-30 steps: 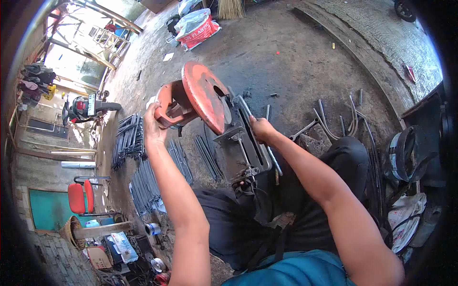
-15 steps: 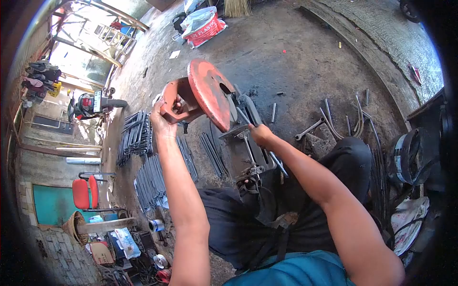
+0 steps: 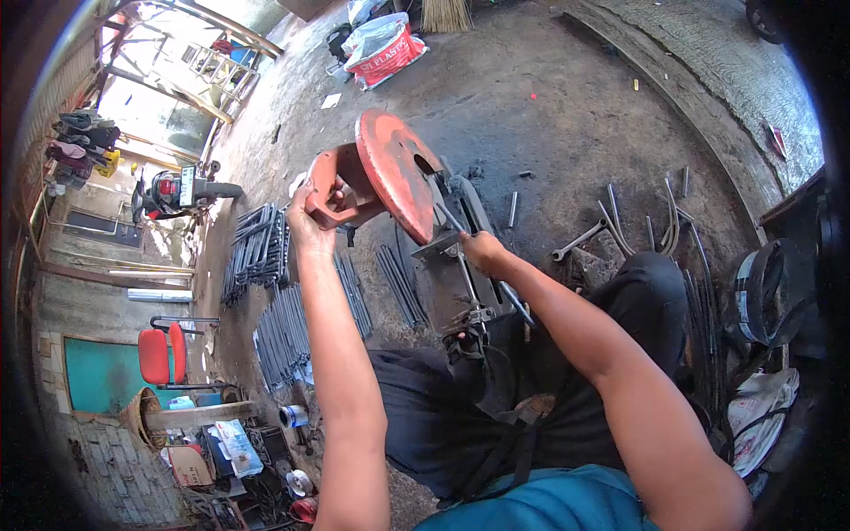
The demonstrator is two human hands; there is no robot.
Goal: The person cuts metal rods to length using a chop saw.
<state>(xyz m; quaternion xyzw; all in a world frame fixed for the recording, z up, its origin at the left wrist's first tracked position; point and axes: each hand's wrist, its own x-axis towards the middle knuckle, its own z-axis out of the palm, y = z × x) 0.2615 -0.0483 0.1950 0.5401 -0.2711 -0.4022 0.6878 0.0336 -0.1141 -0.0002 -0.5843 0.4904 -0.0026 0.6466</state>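
A red chop saw (image 3: pixel 394 177) stands on the dirt floor ahead of me, its blade guard raised. My left hand (image 3: pixel 310 221) grips the saw's red handle (image 3: pixel 332 199). My right hand (image 3: pixel 481 252) is closed on a thin metal rod (image 3: pixel 506 296) that lies along the saw's dark base (image 3: pixel 456 283) under the blade. My knees in dark trousers frame the base.
Bundles of cut metal rods (image 3: pixel 266 292) lie on the floor at left. Bent rods and a wrench (image 3: pixel 637 230) lie at right, near a drum-like coil (image 3: pixel 766 292). A motorbike (image 3: pixel 177 190), a red chair (image 3: pixel 164 354) and a sack (image 3: pixel 381 49) stand farther off.
The view has shifted slightly. My right hand has slid a little nearer along the rod. My left hand stays on the raised saw handle.
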